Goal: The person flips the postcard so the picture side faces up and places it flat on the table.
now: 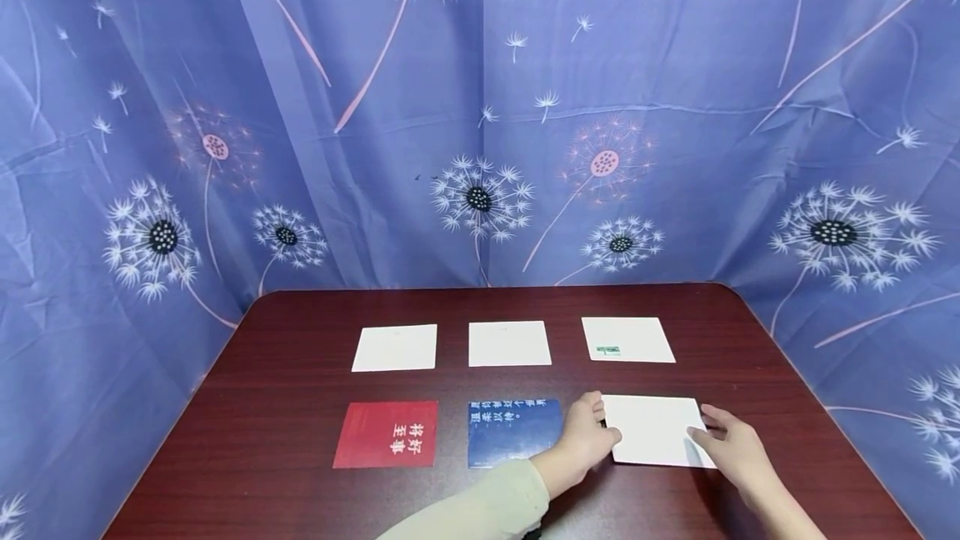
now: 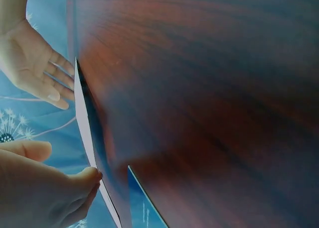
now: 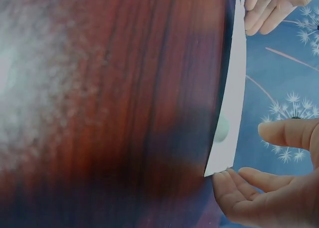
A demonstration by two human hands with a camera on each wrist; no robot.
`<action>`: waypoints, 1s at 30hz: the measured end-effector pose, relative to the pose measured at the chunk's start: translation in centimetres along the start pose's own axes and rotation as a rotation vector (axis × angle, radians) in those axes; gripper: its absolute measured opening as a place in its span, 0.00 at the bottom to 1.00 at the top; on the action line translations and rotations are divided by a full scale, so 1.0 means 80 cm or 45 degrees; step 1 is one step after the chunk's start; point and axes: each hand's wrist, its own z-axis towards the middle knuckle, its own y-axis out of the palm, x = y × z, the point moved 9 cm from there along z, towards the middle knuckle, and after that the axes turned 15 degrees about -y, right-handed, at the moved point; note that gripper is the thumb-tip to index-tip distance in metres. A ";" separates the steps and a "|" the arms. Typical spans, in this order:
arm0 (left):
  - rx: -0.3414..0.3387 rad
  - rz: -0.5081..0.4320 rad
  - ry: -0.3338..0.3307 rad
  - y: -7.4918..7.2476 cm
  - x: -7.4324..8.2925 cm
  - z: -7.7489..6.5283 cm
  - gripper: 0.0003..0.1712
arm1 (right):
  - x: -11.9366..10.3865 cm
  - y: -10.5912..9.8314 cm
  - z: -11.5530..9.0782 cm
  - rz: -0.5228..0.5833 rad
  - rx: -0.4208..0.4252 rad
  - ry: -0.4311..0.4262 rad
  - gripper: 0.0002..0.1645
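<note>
A white card (image 1: 656,430) is at the front right of the table, between the two hands. At its left edge is my left hand (image 1: 583,442). In the left wrist view the fingertips of that hand (image 2: 55,188) touch the card's edge (image 2: 85,123), with the thumb raised apart from it. My right hand (image 1: 731,450) is at the opposite edge. In the right wrist view its fingertips (image 3: 222,180) meet the end of the card (image 3: 232,88), while the thumb (image 3: 284,132) stands off above. The card looks slightly bowed from the side.
Left of the white card lie a blue card (image 1: 510,432) with white characters and a red card (image 1: 386,436). Behind them, three white cards (image 1: 393,348) form a row; the right one (image 1: 633,340) has a small green print. A dandelion-patterned curtain surrounds the dark red table (image 1: 285,357).
</note>
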 end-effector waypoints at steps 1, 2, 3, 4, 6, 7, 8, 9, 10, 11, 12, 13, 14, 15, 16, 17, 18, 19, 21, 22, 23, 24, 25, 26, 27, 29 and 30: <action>0.004 -0.012 0.007 -0.001 0.001 0.000 0.36 | 0.001 -0.001 0.000 0.005 0.006 0.007 0.33; 0.006 -0.021 0.015 -0.003 0.002 0.001 0.35 | 0.002 -0.001 0.000 0.010 0.012 0.014 0.33; 0.009 -0.029 0.022 -0.004 0.004 0.001 0.35 | 0.004 -0.002 0.000 0.014 0.021 0.022 0.33; 0.013 -0.038 0.030 -0.006 0.005 0.002 0.35 | 0.004 -0.003 0.000 0.016 0.029 0.027 0.32; 0.029 -0.051 0.044 -0.009 0.006 0.003 0.34 | 0.006 -0.005 0.001 0.034 0.044 0.041 0.32; 0.038 -0.060 0.050 -0.010 0.007 0.004 0.33 | 0.006 -0.007 0.000 0.037 0.054 0.050 0.31; 0.049 -0.062 0.054 -0.012 0.007 0.005 0.33 | 0.007 -0.008 0.000 0.034 0.064 0.056 0.31; 0.062 -0.064 0.058 -0.013 0.007 0.006 0.33 | 0.007 -0.010 0.000 0.037 0.073 0.064 0.31; 0.078 -0.056 0.068 -0.015 0.008 0.006 0.32 | 0.007 -0.012 0.001 0.042 0.082 0.070 0.30; 0.093 -0.053 0.075 -0.016 0.009 0.006 0.32 | 0.007 -0.014 0.001 0.046 0.092 0.077 0.30; 0.105 -0.048 0.083 -0.017 0.009 0.006 0.32 | 0.008 -0.015 0.001 0.043 0.102 0.085 0.30; 0.118 -0.047 0.088 -0.018 0.009 0.006 0.31 | 0.009 -0.017 0.001 0.043 0.111 0.093 0.30; 0.130 -0.044 0.095 -0.019 0.010 0.006 0.31 | 0.010 -0.018 0.001 0.049 0.120 0.101 0.30; 0.141 -0.042 0.103 -0.020 0.011 0.005 0.30 | 0.010 -0.019 0.001 0.055 0.128 0.109 0.29; 0.150 -0.040 0.109 -0.021 0.011 0.005 0.30 | 0.012 -0.019 0.001 0.057 0.136 0.115 0.29; 0.155 -0.049 0.109 -0.021 0.012 0.005 0.29 | 0.013 -0.020 0.000 0.062 0.142 0.121 0.29; 0.158 -0.052 0.109 -0.021 0.012 0.005 0.29 | 0.014 -0.021 0.000 0.064 0.149 0.127 0.29; 0.160 -0.058 0.103 -0.021 0.011 0.005 0.29 | 0.015 -0.021 0.000 0.068 0.155 0.132 0.29; 0.157 -0.068 0.092 -0.021 0.011 0.005 0.28 | 0.017 -0.023 0.000 0.068 0.166 0.138 0.28; 0.155 -0.074 0.084 -0.020 0.011 0.005 0.28 | 0.018 -0.024 -0.001 0.070 0.171 0.142 0.28; 0.149 -0.080 0.076 -0.020 0.010 0.005 0.27 | 0.019 -0.024 -0.001 0.074 0.177 0.145 0.27; 0.144 -0.081 0.069 -0.019 0.010 0.005 0.26 | 0.019 -0.025 -0.001 0.072 0.182 0.147 0.27; 0.136 -0.092 0.061 -0.019 0.010 0.005 0.26 | 0.019 -0.025 -0.002 0.081 0.186 0.146 0.26; 0.130 -0.098 0.055 -0.018 0.010 0.005 0.25 | 0.019 -0.026 -0.003 0.085 0.190 0.149 0.26; 0.123 -0.105 0.049 -0.018 0.010 0.005 0.24 | 0.019 -0.026 -0.003 0.094 0.193 0.150 0.26; 0.107 -0.111 0.044 -0.016 0.009 0.006 0.23 | 0.019 -0.026 -0.004 0.116 0.197 0.147 0.25; 0.102 -0.116 0.041 -0.016 0.009 0.006 0.23 | 0.019 -0.026 -0.005 0.124 0.196 0.148 0.25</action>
